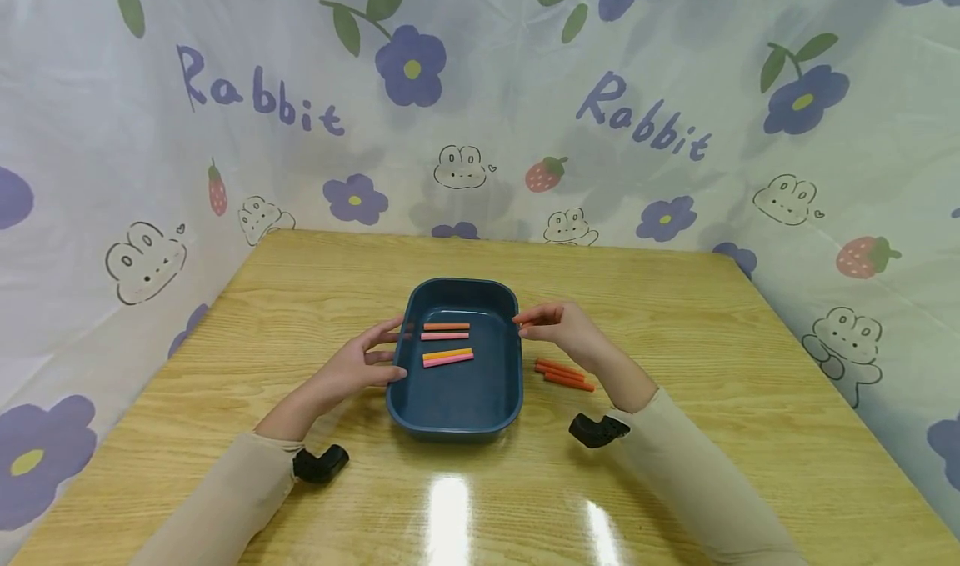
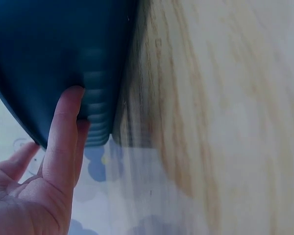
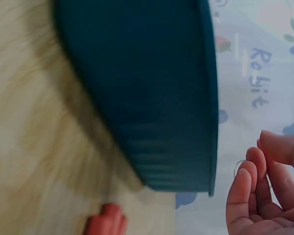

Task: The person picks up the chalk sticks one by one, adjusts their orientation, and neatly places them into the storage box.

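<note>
My left hand (image 1: 352, 370) lies along the left side of a dark blue rectangular tray (image 1: 457, 416), its fingers mostly straight and touching the outer wall (image 2: 95, 100). Inside the tray are coloured sticks resembling chalk: an orange stick (image 1: 446, 327) and a pink stick (image 1: 445, 336), and below them a yellow stick (image 1: 447, 354) against another pink stick (image 1: 448, 361). Beside the right rim, my right hand (image 1: 566, 333) hovers with bent fingers, thumb and fingertips close together. Apart from the tray in the right wrist view, it shows no clear object between the fingertips.
A small group of orange-red sticks (image 1: 566, 375) lies on the wooden table (image 1: 652, 483), right of the tray and below my right hand. Black devices, the left one (image 1: 321, 464) and the right one (image 1: 597, 430), sit at the wrists. A patterned curtain (image 1: 495, 116) hangs behind.
</note>
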`<state>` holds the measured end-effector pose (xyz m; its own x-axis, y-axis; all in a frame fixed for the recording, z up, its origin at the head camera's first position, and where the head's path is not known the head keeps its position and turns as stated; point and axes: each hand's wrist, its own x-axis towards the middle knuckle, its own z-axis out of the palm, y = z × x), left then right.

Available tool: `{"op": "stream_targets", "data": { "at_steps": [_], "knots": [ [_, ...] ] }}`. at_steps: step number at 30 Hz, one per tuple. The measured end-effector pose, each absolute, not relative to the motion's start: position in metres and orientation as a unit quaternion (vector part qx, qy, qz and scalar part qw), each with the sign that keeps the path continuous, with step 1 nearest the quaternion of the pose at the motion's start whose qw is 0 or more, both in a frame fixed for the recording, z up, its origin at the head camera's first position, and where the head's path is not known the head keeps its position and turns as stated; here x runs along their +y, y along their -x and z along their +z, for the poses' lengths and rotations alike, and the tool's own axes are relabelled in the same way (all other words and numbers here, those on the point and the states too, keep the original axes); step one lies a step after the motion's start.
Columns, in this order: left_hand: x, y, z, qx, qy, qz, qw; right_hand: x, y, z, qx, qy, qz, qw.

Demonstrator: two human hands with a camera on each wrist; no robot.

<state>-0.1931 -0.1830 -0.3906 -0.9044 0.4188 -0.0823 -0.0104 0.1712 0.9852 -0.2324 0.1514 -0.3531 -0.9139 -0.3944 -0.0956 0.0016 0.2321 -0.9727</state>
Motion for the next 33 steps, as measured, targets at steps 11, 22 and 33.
{"op": "stream_targets", "data": {
  "at_steps": [11,22,33],
  "knots": [
    [-0.183,0.193,-0.39,0.746,-0.131,0.63,0.172,0.181,0.218,-0.376,0.782,0.1,-0.598,0.143],
    [-0.183,0.192,-0.389,0.748,-0.127,0.629,0.173,0.21,0.215,-0.396,0.801,0.068,-0.577,0.144],
    [-0.183,0.195,-0.392,0.752,-0.132,0.623,0.17,0.225,0.22,-0.403,0.812,0.085,-0.55,0.178]
  ]
}}
